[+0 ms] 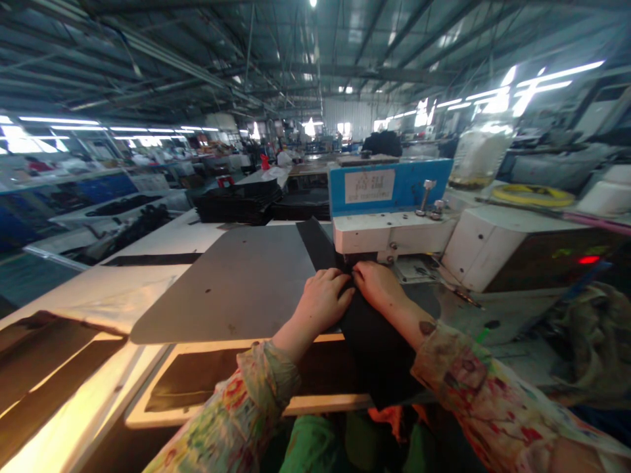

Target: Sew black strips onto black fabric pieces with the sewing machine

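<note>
A long black strip of material (pixel 379 348) runs from the machine head down over the table's front edge, and its far part lies on the grey metal plate. My left hand (pixel 325 295) is closed at the strip's left edge, fingers bent over it just in front of the machine (pixel 394 233). Close beside it, my right hand (pixel 378 286) grips the strip's other edge, with its fingertips by the machine's working point. The fingertips and the spot under the head are partly hidden.
The grey metal plate (pixel 236 282) spreads left of the machine. Dark pieces (pixel 197 378) lie along the front shelf, with more (pixel 54 348) at far left. Black stacks (pixel 239 200) stand behind. A clear jar (pixel 480 154) and yellow ring (pixel 532 195) sit at right.
</note>
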A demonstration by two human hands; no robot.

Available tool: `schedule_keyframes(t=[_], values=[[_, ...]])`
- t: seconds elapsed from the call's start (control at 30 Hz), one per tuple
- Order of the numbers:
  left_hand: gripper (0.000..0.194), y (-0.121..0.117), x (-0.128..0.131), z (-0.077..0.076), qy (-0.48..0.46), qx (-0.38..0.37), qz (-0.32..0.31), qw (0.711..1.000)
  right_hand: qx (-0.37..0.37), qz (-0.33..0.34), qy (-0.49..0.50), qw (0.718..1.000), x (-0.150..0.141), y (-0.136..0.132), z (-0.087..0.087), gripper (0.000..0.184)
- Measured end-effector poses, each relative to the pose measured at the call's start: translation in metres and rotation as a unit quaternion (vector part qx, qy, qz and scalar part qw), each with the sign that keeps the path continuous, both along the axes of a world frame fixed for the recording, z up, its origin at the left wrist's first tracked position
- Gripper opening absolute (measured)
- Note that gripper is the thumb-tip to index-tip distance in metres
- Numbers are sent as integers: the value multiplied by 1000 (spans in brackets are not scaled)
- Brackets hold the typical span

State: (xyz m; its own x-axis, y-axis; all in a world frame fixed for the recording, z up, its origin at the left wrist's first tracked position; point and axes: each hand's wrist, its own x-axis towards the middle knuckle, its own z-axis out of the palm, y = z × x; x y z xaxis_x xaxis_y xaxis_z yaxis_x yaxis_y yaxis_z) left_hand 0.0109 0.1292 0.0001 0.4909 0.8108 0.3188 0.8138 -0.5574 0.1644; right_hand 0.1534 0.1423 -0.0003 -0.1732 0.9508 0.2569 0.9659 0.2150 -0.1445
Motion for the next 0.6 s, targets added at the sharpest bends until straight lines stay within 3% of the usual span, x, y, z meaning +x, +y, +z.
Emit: schedule_keyframes(t=[0.6], values=[[29,0,-1,-1,0,8,-1,1000,12,-4,3,1000,0,1,-1,23]])
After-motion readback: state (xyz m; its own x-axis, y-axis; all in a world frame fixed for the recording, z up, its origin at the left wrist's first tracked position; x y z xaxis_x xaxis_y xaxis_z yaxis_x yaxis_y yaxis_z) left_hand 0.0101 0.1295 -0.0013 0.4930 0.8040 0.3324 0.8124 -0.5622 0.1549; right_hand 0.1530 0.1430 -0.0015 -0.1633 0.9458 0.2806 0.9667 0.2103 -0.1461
